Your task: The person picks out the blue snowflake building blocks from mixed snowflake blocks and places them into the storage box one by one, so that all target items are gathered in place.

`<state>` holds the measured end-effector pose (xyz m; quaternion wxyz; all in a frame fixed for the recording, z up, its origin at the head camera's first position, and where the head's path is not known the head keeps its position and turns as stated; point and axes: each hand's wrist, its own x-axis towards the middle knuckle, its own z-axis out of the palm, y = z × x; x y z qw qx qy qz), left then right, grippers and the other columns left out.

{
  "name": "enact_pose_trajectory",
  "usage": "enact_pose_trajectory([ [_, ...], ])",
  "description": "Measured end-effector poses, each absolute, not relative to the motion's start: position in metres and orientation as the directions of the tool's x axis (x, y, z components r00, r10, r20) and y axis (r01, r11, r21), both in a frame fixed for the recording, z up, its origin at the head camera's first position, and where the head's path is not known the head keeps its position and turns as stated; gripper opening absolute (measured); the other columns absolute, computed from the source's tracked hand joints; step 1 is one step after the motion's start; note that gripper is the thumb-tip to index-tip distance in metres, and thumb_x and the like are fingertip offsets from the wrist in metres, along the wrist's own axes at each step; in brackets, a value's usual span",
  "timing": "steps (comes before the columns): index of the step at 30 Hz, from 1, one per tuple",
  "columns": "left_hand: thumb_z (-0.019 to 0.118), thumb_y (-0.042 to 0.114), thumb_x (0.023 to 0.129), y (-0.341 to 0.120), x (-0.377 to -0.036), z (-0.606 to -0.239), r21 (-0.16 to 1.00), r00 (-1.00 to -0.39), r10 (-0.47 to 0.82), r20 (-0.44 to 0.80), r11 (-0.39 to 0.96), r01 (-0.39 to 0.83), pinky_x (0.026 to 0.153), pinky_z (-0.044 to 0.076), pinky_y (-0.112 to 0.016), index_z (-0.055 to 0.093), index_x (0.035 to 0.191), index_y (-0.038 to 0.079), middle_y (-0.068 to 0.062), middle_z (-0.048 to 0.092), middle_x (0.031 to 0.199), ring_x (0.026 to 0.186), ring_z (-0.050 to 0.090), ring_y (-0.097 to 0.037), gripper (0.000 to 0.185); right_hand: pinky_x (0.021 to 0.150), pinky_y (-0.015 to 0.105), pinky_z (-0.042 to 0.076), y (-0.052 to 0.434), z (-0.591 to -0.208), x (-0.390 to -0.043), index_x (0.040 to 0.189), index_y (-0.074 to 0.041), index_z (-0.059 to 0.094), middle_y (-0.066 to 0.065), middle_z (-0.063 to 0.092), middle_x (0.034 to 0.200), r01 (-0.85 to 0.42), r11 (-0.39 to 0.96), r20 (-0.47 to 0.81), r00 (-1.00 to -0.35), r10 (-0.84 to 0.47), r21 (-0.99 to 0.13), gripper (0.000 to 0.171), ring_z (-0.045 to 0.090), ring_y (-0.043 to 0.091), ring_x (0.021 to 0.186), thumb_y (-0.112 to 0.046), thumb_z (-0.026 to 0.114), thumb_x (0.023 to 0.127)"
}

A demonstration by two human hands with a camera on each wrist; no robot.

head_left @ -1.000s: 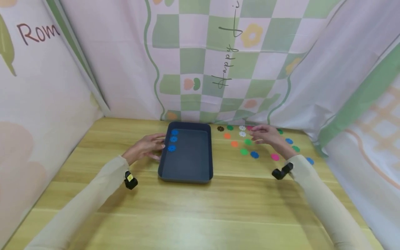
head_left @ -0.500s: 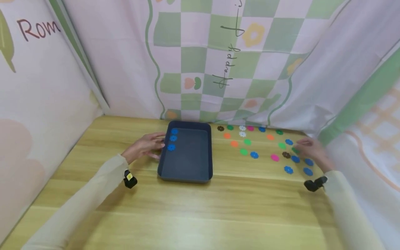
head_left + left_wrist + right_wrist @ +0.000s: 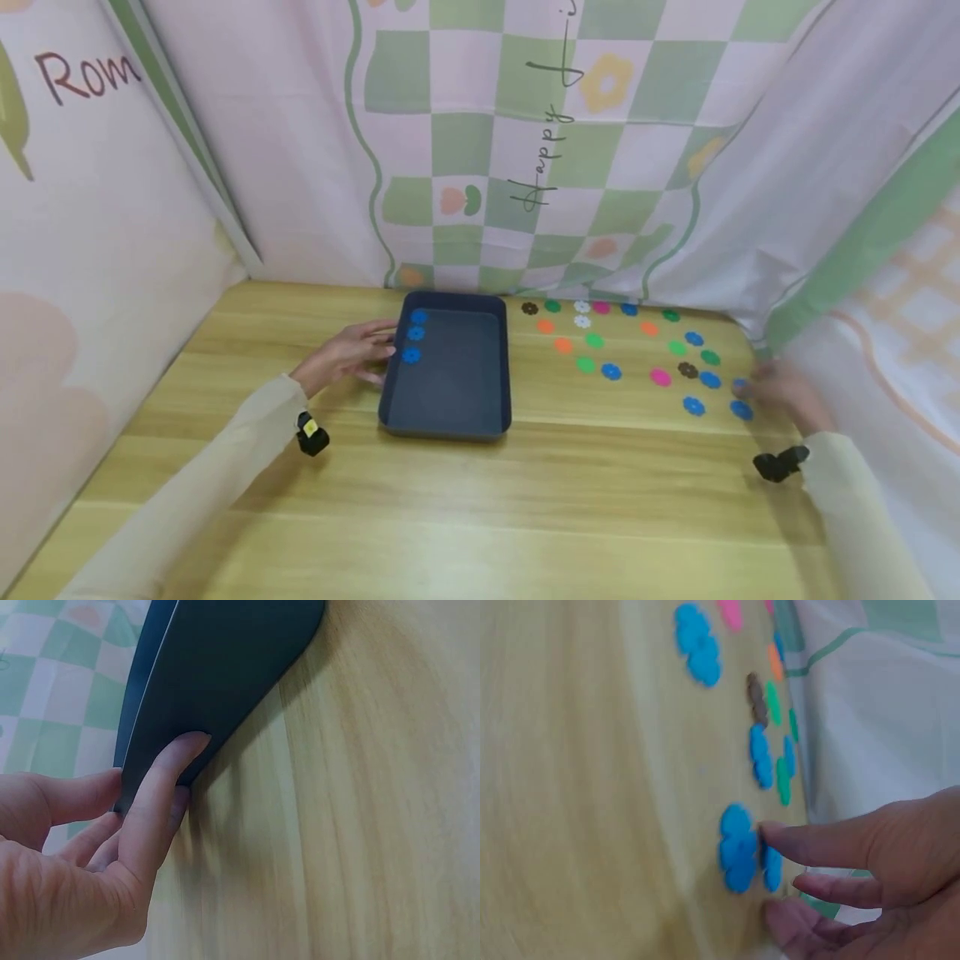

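A dark blue tray (image 3: 450, 421) sits mid-table with three blue flower pieces (image 3: 412, 355) along its left inner side. My left hand (image 3: 382, 348) rests against the tray's left outer wall (image 3: 225, 682); the fingers (image 3: 161, 787) lie straight along it. My right hand (image 3: 761, 390) is at the far right edge of the table among scattered flower pieces. In the right wrist view its fingertips (image 3: 769, 832) touch a blue flower piece (image 3: 772, 871) lying flat, and a second blue piece (image 3: 737, 847) lies just beside it.
Several flower pieces in blue, green, orange, pink, white and brown lie scattered right of the tray (image 3: 611, 371). Patterned cloth walls (image 3: 570, 167) close in the table at the back and both sides. Bare wooden tabletop (image 3: 480, 517) stretches toward the front.
My right hand has swept from above the pieces near the tray out to the far right, then slightly nearer, down to the blue pieces. The left hand stays on the tray.
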<state>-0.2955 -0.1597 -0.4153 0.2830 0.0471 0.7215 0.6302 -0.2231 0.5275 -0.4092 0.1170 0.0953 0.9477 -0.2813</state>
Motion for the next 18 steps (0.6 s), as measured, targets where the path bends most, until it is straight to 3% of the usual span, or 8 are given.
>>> enact_pose_trajectory([
  [3,0.051,0.001,0.108,-0.160,-0.295,-0.415,0.937,-0.838,0.422,-0.345,0.204,-0.283,0.081,0.068,-0.041,0.021,0.168,0.009,-0.024,0.019,0.172,0.148,0.039,-0.049,0.068,0.099,0.079,0.041,0.529,-0.418,-0.214,0.143,0.028,0.031,0.054,0.035,0.141,0.223,0.787,-0.238,-0.966,0.100,-0.576,0.079,0.041,0.069,0.123,-0.033,0.065,0.105],
  [6,0.051,0.001,0.108,-0.161,-0.295,-0.416,0.941,-0.837,0.433,-0.335,0.206,-0.269,0.082,0.067,-0.042,0.020,0.168,0.008,-0.025,0.018,0.172,0.148,0.039,-0.050,0.068,0.099,0.079,0.040,0.533,-0.425,-0.209,0.139,0.026,0.039,0.052,0.040,0.140,0.186,0.765,-0.173,-0.980,0.099,-0.617,0.071,0.043,0.068,0.124,-0.032,0.065,0.105],
  [11,0.051,0.000,0.108,-0.161,-0.293,-0.418,0.943,-0.840,0.433,-0.327,0.201,-0.264,0.082,0.067,-0.043,0.020,0.168,0.008,-0.026,0.018,0.171,0.147,0.040,-0.051,0.068,0.095,0.075,0.044,0.538,-0.428,-0.213,0.134,0.025,0.045,0.050,0.047,0.134,0.179,0.796,-0.158,-0.982,0.106,-0.578,0.070,0.048,0.065,0.119,-0.035,0.066,0.104],
  [14,0.052,0.000,0.108,-0.161,-0.293,-0.419,0.939,-0.840,0.421,-0.342,0.199,-0.282,0.081,0.067,-0.042,0.021,0.167,0.008,-0.026,0.019,0.171,0.148,0.039,-0.050,0.068,0.089,0.063,0.053,0.539,-0.428,-0.216,0.132,0.024,0.046,0.047,0.054,0.126,0.181,0.800,-0.159,-0.981,0.108,-0.572,0.070,0.058,0.056,0.108,-0.037,0.067,0.103],
  [18,0.052,0.001,0.108,-0.161,-0.294,-0.418,0.935,-0.840,0.412,-0.352,0.203,-0.292,0.081,0.068,-0.041,0.022,0.168,0.009,-0.025,0.019,0.171,0.149,0.038,-0.049,0.067,0.075,0.036,0.060,0.539,-0.431,-0.219,0.129,0.020,0.048,0.029,0.069,0.110,0.164,0.776,-0.138,-0.985,0.100,-0.609,0.064,0.068,0.022,0.089,-0.036,0.067,0.104],
])
